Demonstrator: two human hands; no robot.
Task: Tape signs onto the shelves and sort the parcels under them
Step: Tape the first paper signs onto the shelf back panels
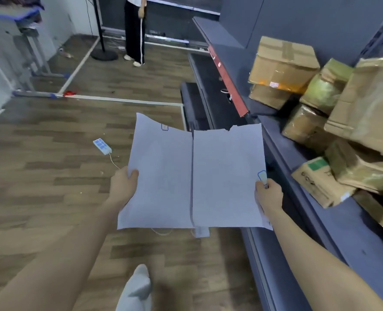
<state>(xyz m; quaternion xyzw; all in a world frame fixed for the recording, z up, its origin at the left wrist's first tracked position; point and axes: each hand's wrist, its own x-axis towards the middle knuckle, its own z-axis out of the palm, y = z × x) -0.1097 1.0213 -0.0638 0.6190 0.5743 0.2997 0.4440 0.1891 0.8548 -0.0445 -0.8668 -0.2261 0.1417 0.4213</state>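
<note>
Hands apart, a person holds two paper signs side by side, the left hand (124, 187) gripping the left sheet (161, 176) by its outer edge and the right hand (268, 195) gripping the right sheet (226, 176) likewise. The shelf (298, 198), piled with cardboard parcels (282, 63), runs from 11 to 5 o'clock and lies at 3 o'clock of the signs, nearest the right hand.

White sheets (195, 178); brown parcels (282, 63); dark-grey shelf (298, 198).
</note>
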